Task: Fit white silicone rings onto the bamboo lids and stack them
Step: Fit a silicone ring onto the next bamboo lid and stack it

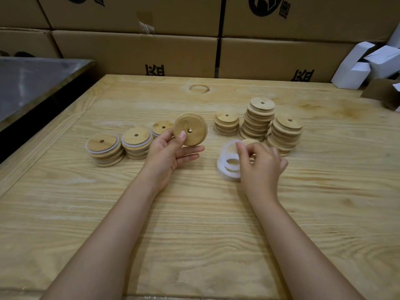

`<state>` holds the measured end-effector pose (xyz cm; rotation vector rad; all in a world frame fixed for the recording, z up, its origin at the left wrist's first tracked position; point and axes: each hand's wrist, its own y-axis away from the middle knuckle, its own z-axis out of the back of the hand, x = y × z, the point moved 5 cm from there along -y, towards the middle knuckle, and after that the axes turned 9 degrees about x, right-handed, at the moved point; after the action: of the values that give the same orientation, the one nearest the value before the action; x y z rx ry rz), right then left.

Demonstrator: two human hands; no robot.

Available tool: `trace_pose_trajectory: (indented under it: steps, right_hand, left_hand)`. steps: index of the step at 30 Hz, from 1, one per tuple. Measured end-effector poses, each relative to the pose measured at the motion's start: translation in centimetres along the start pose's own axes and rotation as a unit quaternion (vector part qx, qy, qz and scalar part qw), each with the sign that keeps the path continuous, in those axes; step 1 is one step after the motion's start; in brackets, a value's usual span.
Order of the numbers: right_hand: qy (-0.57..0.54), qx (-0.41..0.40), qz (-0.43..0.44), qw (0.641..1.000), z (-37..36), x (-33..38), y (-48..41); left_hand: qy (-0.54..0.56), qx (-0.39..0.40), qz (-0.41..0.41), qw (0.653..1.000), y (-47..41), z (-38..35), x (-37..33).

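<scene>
Counter (194,224) nearest, forearms across it. Left hand (171,152) fingers clamped on bamboo lid (191,129), raised, tilted. Right hand (263,164) fingers pinch white ring (226,148) above ring pile (228,171). Step: ring pickup. Next: stretch ring round lid edge, then add to ringed stacks (104,148).

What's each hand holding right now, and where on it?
Left hand holds a bamboo lid by its lower edge, thumb on the face. Right hand pinches a white silicone ring at its top edge.
</scene>
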<state>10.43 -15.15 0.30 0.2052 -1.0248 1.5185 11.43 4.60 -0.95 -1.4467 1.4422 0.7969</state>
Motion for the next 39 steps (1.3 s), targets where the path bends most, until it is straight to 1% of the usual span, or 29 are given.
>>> trace_pose_trajectory:
  steps: [2,4,9,14,20,22,27,33,39]
  right_hand:
    - [0.037,0.016,-0.052,0.998,-0.2,-1.2,-0.2]
    - [0.072,0.024,-0.062,0.995,-0.4,-1.5,-0.2]
    - [0.142,0.018,-0.015,0.99,-0.5,-0.5,0.0]
    - [0.181,0.026,-0.007,0.983,-0.5,-0.4,0.1]
    - [0.228,-0.003,0.027,0.973,-0.2,0.4,0.2]
    - [0.241,0.002,0.033,0.97,-0.3,0.4,0.2]
    - [0.237,0.075,0.009,0.969,-1.1,-0.4,0.0]
    - [0.196,0.056,-0.014,0.979,-0.7,-0.7,-0.1]
    - [0.188,0.072,-0.021,0.979,-0.8,-1.0,-0.2]
  left_hand:
    - [-0.009,-0.011,0.001,1.0,-0.1,0.3,0.0]
    - [-0.019,-0.02,0.004,1.0,-0.1,0.4,0.1]
    - [-0.028,-0.027,0.008,0.999,-0.2,0.6,0.2]
    - [-0.03,-0.033,0.013,0.999,-0.2,0.8,0.4]
    - [-0.033,-0.039,0.016,0.999,-0.3,1.0,0.5]
    - [-0.038,-0.043,0.018,0.998,-0.3,0.9,0.5]
    - [-0.04,-0.047,0.021,0.998,-0.2,0.8,0.4]
    - [-0.043,-0.046,0.025,0.998,-0.2,0.7,0.5]
    - [-0.044,-0.045,0.026,0.998,-0.2,0.8,0.6]
